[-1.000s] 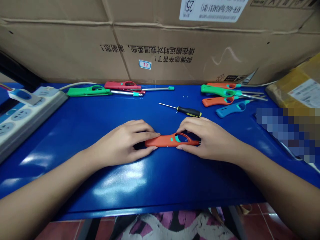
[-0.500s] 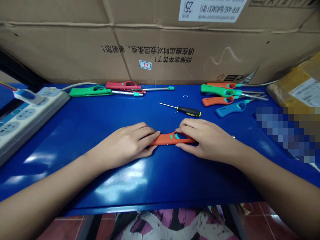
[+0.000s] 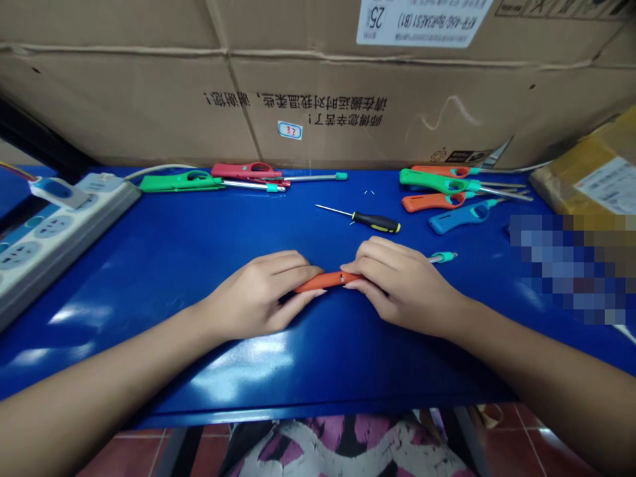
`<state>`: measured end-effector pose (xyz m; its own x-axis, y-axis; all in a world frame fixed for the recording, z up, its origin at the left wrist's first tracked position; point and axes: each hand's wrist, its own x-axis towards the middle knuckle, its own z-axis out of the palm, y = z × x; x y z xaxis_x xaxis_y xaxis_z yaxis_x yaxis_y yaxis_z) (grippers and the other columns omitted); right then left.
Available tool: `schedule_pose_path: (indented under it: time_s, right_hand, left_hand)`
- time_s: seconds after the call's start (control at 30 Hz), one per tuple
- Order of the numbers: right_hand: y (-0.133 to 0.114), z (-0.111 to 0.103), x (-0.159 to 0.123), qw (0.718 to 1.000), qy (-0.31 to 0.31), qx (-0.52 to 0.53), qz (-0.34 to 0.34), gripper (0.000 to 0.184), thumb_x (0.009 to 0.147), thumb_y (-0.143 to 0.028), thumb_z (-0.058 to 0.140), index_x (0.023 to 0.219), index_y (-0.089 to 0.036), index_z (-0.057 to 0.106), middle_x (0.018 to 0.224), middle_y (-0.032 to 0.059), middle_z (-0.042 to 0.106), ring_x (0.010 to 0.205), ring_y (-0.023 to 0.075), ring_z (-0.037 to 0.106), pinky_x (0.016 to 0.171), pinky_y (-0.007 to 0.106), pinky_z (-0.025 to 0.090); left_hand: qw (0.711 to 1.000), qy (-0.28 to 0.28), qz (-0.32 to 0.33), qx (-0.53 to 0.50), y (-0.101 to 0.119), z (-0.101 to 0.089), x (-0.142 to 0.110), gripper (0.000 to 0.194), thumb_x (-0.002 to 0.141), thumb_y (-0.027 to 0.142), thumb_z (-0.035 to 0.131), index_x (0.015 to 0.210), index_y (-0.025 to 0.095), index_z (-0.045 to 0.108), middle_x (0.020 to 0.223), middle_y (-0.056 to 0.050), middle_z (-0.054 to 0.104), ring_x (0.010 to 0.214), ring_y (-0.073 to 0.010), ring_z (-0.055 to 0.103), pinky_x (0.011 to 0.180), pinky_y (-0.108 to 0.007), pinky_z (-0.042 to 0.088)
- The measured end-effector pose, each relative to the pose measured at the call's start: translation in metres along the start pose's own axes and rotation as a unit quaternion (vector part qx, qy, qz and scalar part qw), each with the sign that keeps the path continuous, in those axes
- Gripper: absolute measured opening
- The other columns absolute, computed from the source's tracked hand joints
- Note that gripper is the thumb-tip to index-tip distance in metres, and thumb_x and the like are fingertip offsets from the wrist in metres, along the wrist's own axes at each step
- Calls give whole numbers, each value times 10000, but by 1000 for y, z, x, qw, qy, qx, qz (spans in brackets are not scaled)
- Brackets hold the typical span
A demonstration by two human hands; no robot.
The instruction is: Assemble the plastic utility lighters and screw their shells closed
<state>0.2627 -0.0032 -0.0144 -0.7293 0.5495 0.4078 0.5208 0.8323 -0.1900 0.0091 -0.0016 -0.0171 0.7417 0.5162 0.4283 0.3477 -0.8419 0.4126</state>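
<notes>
Clamped from both sides! Over the blue table, left hand and right hand both closed on the orange lighter between them; just beyond lay the screwdriver, and past the right hand poked a teal-tipped rod.

Over the desk, the left hand and the right hand are held close together, backs upward, with fingers pinched toward thumbs. Both forearms are angled inward across the desk's near edge.
</notes>
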Motion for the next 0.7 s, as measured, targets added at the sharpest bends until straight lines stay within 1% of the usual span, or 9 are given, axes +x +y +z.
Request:
schedule_pose_path:
  time_s: [0.07, 0.13, 0.23, 0.3, 0.4, 0.53, 0.6, 0.67, 0.7]
  right_hand:
    - [-1, 1, -1, 1000, -3, 9, 8, 231, 1009, -217, 511, 953, -101, 702, 850, 88, 641, 792, 208, 563, 689, 341, 476]
    - [1, 0, -1, 999, -10, 37, 31, 203, 1007, -241, 534, 981, -121, 696, 886, 80, 652, 829, 203, 582, 724, 334, 486]
    - [10, -7, -2, 994, -23, 79, 70, 153, 985, -272, 592, 1022, -151, 679, 967, 70, 661, 922, 200, 611, 807, 328, 500]
    - [17, -13, -3, 993, -35, 85, 72, 125, 977, -250, 602, 1026, -158, 670, 994, 71, 654, 936, 197, 618, 823, 322, 503]
    - [23, -17, -3, 995, -50, 65, 61, 127, 986, -240, 578, 1023, -148, 658, 985, 84, 635, 898, 203, 615, 790, 327, 508]
    - [21, -15, -3, 997, -53, -13, 48, 179, 999, -219, 511, 946, -121, 651, 890, 95, 602, 804, 224, 588, 688, 352, 498]
    - [21, -15, -3, 997, -51, -24, 52, 188, 1000, -208, 497, 955, -117, 656, 905, 104, 617, 819, 232, 602, 702, 362, 512]
    - [22, -14, -2, 998, -35, 0, 59, 205, 1012, -208, 480, 1033, -116, 663, 989, 121, 647, 902, 236, 632, 784, 369, 539]
    - [23, -14, -1, 998, -27, 16, 58, 222, 1018, -231, 489, 1101, -116, 660, 1054, 131, 656, 965, 239, 640, 837, 371, 546]
  left_hand:
    - [1000, 7, -2, 4, 1, 2, -1, 234, 972, 180, 594, 1143, 52, 688, 892, -124, 705, 771, -183, 629, 719, -311, 538]
    - [1000, 8, 1, 3, -1, 1, -1, 232, 968, 173, 598, 1145, 53, 689, 907, -125, 710, 776, -183, 627, 722, -312, 536]
    - [1000, 4, 3, -3, -9, -5, -1, 228, 965, 169, 599, 1150, 71, 687, 937, -119, 722, 797, -181, 638, 741, -308, 539]
    - [1000, 1, 1, -4, -14, -11, -2, 228, 963, 173, 603, 1155, 84, 688, 946, -114, 728, 802, -179, 646, 750, -301, 539]
    - [1000, 1, -5, -9, -17, -17, -3, 225, 957, 171, 611, 1153, 96, 692, 959, -107, 734, 810, -173, 648, 764, -293, 537]
    - [1000, 5, -12, -17, -14, -17, -4, 226, 956, 175, 609, 1146, 95, 702, 966, -107, 743, 810, -170, 647, 770, -296, 534]
    - [998, 8, -57, -38, -11, -15, -2, 231, 954, 217, 619, 1135, 118, 723, 965, -95, 752, 812, -170, 663, 764, -289, 538]
    - [980, 35, -165, -104, -7, -14, 1, 264, 956, 289, 620, 1143, 145, 739, 897, -71, 762, 750, -160, 675, 686, -259, 540]
    - [958, 53, -234, -157, -5, -13, 3, 293, 955, 328, 620, 1157, 153, 741, 837, -58, 760, 690, -149, 670, 623, -239, 531]
